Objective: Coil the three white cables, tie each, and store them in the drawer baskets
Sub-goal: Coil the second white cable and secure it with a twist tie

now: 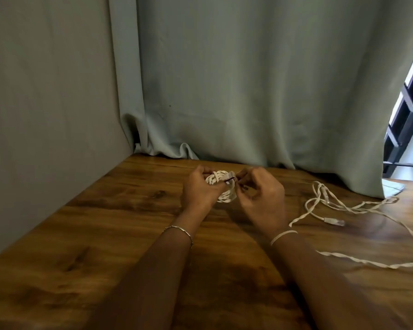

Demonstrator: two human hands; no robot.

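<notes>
Left hand [199, 188] around coiled white cable [225, 197]; right hand [260, 198] in pinch on dark tie [229, 178]

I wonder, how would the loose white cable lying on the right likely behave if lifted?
Probably floppy: the loose cable lies in slack, twisted loops. Likely light, since it looks thin. Its crossed strands may snag as it rises.

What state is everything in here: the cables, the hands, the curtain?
coiled cable: wound up, gripped by left hand.
tie: dark, pinched at the coil by right hand.
loose cable: uncoiled, sprawled on the table.
curtain: drawn, hem bunched on the table.
</notes>
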